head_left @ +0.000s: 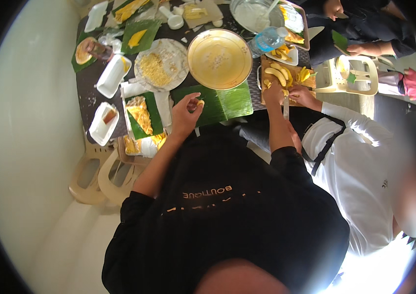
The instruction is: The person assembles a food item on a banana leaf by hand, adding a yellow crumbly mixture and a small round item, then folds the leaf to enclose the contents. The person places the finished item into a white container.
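Observation:
My left hand (pixel 188 111) is raised at the near edge of a banana leaf (pixel 227 104), its fingers closed on a small yellow piece (pixel 200 102), likely banana. Over on the right, my right hand (pixel 276 94) reaches onto a wooden cutting board (pixel 304 81), fingers bunched among cut yellow pieces; what they pinch is hidden. Peeled bananas (pixel 277 74) lie just beyond it. Close by, a co-worker's hand (pixel 306 96) rests at the board, and a knife (pixel 286 107) points down between us. Beyond the leaf stands a wide bowl (pixel 219 59) of pale yellow liquid.
Left of the bowl is a plate of yellow shreds (pixel 153 68). White foam trays (pixel 113 76) and leaf-wrapped food (pixel 140 115) crowd the table's left side. A water bottle (pixel 268 41) stands near a metal basin (pixel 253 14). A person in white sits close on my right.

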Available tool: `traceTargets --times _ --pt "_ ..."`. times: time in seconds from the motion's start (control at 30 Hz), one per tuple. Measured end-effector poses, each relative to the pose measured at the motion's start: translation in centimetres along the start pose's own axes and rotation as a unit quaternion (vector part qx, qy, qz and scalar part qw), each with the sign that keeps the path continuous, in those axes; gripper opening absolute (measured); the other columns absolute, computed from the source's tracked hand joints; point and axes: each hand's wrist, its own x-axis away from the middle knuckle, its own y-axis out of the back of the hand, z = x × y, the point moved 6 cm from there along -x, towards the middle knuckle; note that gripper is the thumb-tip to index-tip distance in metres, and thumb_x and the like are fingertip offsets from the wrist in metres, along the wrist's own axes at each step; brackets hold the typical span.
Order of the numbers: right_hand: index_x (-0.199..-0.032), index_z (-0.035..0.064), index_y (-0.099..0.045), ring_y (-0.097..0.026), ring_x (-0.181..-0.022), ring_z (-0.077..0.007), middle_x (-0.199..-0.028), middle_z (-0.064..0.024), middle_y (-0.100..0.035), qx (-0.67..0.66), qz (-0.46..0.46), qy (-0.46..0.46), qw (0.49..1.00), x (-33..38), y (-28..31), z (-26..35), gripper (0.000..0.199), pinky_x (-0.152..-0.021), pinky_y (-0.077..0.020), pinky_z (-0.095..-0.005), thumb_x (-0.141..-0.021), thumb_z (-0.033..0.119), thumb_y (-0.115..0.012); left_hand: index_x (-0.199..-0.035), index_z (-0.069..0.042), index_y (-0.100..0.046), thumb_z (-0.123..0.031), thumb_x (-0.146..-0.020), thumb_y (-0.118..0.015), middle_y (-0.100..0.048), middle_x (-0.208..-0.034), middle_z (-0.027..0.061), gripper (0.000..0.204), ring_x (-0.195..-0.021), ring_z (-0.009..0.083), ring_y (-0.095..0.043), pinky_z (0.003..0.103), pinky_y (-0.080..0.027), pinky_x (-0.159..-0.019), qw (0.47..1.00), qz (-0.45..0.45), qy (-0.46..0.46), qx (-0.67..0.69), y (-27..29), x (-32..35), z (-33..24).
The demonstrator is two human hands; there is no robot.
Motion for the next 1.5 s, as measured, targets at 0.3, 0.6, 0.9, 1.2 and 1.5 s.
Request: traceTargets --times 0.3,0.6,0.9,1.2,1.5 --pt "-0.102 0.0067 -0.065 -0.064 -0.099 -0.0352 -0.104 -0.0187 -0.066 0.021 -0.059 0.013 0.998 -2.0 -1.7 -1.8 0.029 -0.082 -0.0527 -0.0442 -0.078 0.021 -0.066 -0.110 -0.004 -0.062 -0.007 -0.081 -0.068 -0.066 -0.081 0.0091 0.030 -0.073 0.0162 -0.063 0.028 -0.051 -0.070 0.999 -0.041 0.007 0.001 5.4 1.4 1.1" --pt "-0.098 0.0041 -0.061 -0.065 -0.092 -0.0373 -0.097 -0.0196 -0.066 0.040 -0.104 0.024 0.993 -2.6 -2.9 -3.5 0.023 -0.077 -0.0535 -0.0440 -0.079 0.017 -0.066 -0.112 -0.005 -0.061 -0.011 -0.081 -0.068 -0.066 -0.079 0.0078 0.032 -0.071 0.0156 -0.064 0.028 -0.052 -0.069 0.999 -0.040 -0.001 -0.012 8.0 0.9 1.9" --pt "-0.098 0.0038 -0.067 -0.066 -0.077 -0.0262 -0.086 -0.0141 -0.068 -0.247 -0.055 0.077 0.964 2.3 0.4 0.9 0.028 -0.067 -0.0539 -0.0355 -0.076 0.019 -0.074 -0.114 -0.006 -0.060 -0.009 -0.082 -0.069 -0.065 -0.086 0.0057 0.033 -0.076 0.0103 -0.060 0.025 -0.050 -0.070 0.991 -0.058 0.094 0.073 10.5 1.8 5.5" --pt "-0.109 -0.0022 -0.062 -0.045 -0.051 -0.0035 -0.072 -0.0006 -0.057 -0.558 0.441 0.053 0.702 18.3 -6.3 19.2 0.030 -0.043 -0.0346 -0.0161 -0.086 0.016 -0.068 -0.111 0.000 -0.062 -0.005 -0.085 -0.065 -0.059 -0.083 0.0016 0.027 -0.074 0.0092 -0.061 0.021 -0.052 -0.068 0.960 -0.150 0.181 0.151 18.7 5.4 11.5" --pt "-0.106 0.0012 -0.065 -0.053 -0.067 -0.0052 -0.080 0.0007 -0.060 -0.496 0.500 0.111 0.701 26.0 -7.6 27.4 0.028 -0.056 -0.0422 -0.0189 -0.086 0.020 -0.069 -0.112 -0.004 -0.063 -0.014 -0.087 -0.066 -0.063 -0.083 0.0005 0.027 -0.077 0.0085 -0.062 0.020 -0.048 -0.064 0.940 -0.099 0.265 0.191 21.5 7.6 13.5"
